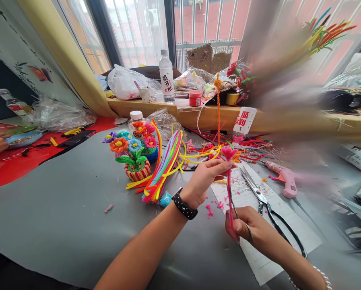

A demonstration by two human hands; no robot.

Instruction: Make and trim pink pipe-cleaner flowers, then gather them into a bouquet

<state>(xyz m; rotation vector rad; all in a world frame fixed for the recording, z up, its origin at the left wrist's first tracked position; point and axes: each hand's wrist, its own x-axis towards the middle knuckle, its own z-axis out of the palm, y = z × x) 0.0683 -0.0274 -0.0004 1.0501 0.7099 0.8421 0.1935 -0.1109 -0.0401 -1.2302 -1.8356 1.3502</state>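
**Pink pipe-cleaner flower held upright between both hands**

Pink fuzzy pipe-cleaner flower (229, 153), with its long pink stem running straight down, stands upright over the white printed paper sheet (260, 225) that lies on the grey bench (62, 209). The left hand (203, 179), a black dotted watch strap at its wrist, is closed in a pinch just under the flower head. The right hand (248, 227) is closed round the lower end of the stem, and a thin dark wire-like piece seems to run through its fingers as well; what that piece is cannot be told. So the flower sits at the top of the left hand's fingertips and the stem spans the gap down to the right hand, both above the paper sheet.

Risks, as a judgement: the stem is thin and soft, so a hard squeeze or a twist between the two grips could kink it or pull the head out of shape. The steel scissors with black handles (269, 209) lie open on the paper sheet just beside the right hand, blades pointing up toward the flower; a careless sweep of that wrist could catch them. The pink glue gun (284, 179) lies right of the paper sheet, near enough for a trailing stem to brush it. Left of the paper sheet lie a bundle of multicoloured pipe cleaners (165, 165) and a small finished pipe-cleaner flower pot (135, 155), well clear of both hands.
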